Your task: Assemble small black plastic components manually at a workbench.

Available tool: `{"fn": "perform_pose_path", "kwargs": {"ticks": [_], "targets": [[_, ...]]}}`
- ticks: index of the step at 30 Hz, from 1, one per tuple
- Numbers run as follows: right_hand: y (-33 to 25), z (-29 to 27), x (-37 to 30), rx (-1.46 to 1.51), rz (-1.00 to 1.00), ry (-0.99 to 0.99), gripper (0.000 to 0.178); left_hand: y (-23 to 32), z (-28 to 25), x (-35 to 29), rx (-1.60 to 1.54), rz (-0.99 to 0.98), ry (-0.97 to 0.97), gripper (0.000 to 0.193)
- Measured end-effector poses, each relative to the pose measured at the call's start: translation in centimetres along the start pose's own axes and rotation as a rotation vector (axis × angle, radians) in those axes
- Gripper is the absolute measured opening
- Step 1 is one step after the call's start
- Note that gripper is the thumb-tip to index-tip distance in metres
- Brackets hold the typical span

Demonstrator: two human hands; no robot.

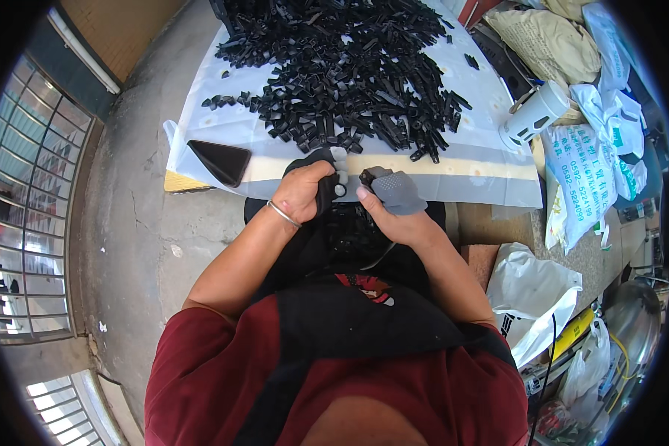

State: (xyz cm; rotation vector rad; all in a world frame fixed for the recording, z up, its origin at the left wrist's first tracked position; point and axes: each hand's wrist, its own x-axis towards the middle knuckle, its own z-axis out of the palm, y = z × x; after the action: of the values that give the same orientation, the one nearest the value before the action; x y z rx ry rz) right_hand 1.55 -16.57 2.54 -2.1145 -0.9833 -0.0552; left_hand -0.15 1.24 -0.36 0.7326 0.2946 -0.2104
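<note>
Maroon shirt (215,360); probable phone (221,163) near black pieces (342,78)

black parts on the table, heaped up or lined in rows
Heaped: the black parts overlap at all angles on the white sheet, with a few strays around the edges.

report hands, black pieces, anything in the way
Right hand holding small black piece. Left hand curled, contents unclear. Pile of black pieces just beyond. Phone to the left, apart from hands.
</note>
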Motion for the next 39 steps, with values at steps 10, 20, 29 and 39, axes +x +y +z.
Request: {"fn": "perform_pose_path", "kwargs": {"ticks": [10,20,29,39], "targets": [[-0.4,-0.9,-2.1,-0.106,-0.056,-0.240,0.027,-3.2,-2.2,-1.1,1.315,0.413,-0.426,0.032],[0.1,0.1,-3.1,0.052,0.132,0.009,0.021,-0.8,3.9,-4.9,1.141,-0.282,0.028,0.048],[-0.2,-0.4,-3.3,-0.123,0.023,-0.008,0.030,-4.6,-1.5,-2.7,0.967,0.254,-0.017,0.042],[-1.5,-0.7,-4.2,-0.163,-0.004,0.104,0.023,-3.7,-1.1,-3.1,1.183,0.392,0.022,0.037]]}}
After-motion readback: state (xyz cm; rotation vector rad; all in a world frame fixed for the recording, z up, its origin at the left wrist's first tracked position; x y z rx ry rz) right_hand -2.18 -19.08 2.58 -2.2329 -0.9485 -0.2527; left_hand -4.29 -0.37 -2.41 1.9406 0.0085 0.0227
